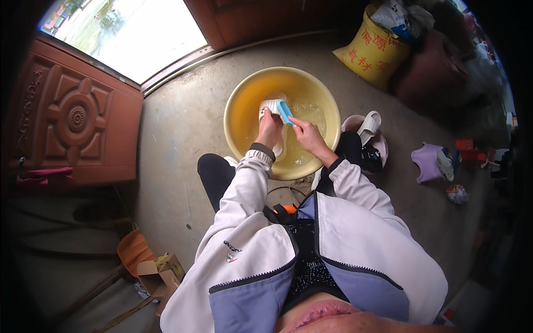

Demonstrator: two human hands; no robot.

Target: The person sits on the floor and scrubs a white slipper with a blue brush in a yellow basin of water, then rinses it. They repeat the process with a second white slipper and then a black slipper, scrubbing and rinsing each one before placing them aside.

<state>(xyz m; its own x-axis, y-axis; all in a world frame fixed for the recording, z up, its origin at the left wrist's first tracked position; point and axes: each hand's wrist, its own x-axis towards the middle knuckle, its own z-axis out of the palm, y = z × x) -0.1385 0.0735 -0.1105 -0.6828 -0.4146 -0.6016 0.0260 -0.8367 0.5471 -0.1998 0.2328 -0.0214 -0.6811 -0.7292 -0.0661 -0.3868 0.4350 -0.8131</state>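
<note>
A large yellow plastic basin (232,106) with water in it stands on the floor before me. Over its inside, my left hand (268,130) grips a white ridged slide sandal (270,104), whose sole extends down towards the near wall. My right hand (307,134) holds a light-blue scrubbing brush (285,112) by its handle, with the bristle side against the sandal's strap edge. Just right of the basin, another white slide sandal (369,127) leans on a pink basin (382,143) that also bears black footwear (370,160).
A yellow woven sack (366,54) with plastic bags stands at upper right. A purple plastic stool (425,162) lies farther right beside a grey shoe (444,165). At left are an open brown door (79,118) and, lower down, a cardboard box (152,279) near an orange dustpan-like object (134,249).
</note>
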